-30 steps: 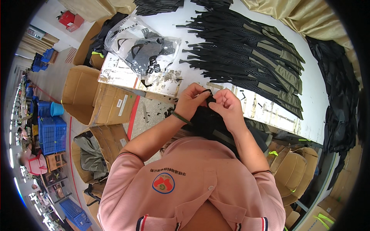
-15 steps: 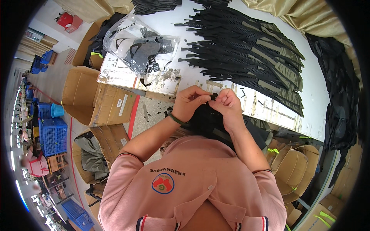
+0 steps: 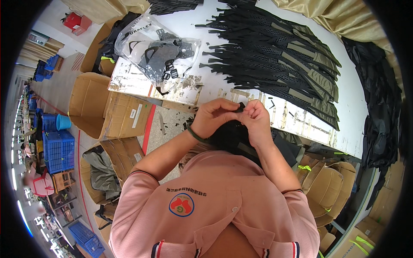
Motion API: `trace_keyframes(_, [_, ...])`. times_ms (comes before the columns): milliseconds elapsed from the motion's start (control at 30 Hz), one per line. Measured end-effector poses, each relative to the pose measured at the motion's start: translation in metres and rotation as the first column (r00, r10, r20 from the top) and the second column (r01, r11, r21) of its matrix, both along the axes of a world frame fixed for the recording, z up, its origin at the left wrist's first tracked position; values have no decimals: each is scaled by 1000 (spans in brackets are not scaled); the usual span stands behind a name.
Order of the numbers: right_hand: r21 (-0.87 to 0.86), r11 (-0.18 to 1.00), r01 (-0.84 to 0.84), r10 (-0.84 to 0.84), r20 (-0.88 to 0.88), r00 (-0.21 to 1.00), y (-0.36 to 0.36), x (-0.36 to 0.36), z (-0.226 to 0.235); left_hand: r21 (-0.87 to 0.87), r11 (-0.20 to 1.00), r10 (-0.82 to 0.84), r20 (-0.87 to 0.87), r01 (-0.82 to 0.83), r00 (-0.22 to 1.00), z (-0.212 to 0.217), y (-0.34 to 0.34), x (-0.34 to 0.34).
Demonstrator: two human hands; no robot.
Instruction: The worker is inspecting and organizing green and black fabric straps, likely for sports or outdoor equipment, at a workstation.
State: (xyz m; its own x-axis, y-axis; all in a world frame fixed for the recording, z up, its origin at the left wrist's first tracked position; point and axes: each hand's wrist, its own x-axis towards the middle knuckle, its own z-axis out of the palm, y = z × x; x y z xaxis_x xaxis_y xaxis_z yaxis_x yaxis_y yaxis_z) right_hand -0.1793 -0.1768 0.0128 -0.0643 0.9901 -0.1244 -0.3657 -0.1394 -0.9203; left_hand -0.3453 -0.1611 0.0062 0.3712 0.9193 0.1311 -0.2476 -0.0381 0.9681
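Observation:
Over the table's front edge, my left hand (image 3: 214,116) and my right hand (image 3: 259,122) meet, fingertips almost touching. Both are closed in a pinch around a small black piece (image 3: 241,107), which sticks up between the thumbs and index fingers. It is too covered to tell whether it is a buckle or a strap end. Black fabric (image 3: 230,136) hangs below my hands, in front of my body. Beyond them, several black and olive strap panels (image 3: 275,56) lie overlapped on the white table (image 3: 211,91).
A clear plastic bag (image 3: 150,51) of black buckles lies on the table's left, with loose buckles (image 3: 171,74) at its opening. Open cardboard boxes (image 3: 124,116) stand on the left, and another box (image 3: 329,185) on the right. Dark fabric (image 3: 376,112) hangs at the far right.
My left hand has moved slightly, its index finger now more arched. The black piece between my fingers sits tilted higher. My right hand's fingers have drawn a little closer together.

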Motion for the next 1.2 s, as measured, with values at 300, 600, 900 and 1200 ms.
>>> trace_keyframes(300, [-177, 966, -187, 189, -5, 982, 11, 19, 24, 162, 986, -10, -131, 31, 991, -4, -3, 0])
trace_keyframes(600, [100, 936, -338, 182, 684, 706, 13, 23, 29, 78, 982, -160, -131, 171, 978, -7, -5, -3])
trace_keyframes(900, [111, 958, -265, 215, 335, 917, 17, 25, 33, -197, 954, -169, 274, 228, 947, -11, -17, 0])
trace_keyframes(1200, [-286, 716, -637, 658, 581, 478, -14, 42, 10, -476, 864, 286, 199, -163, 937, -24, -46, -15])
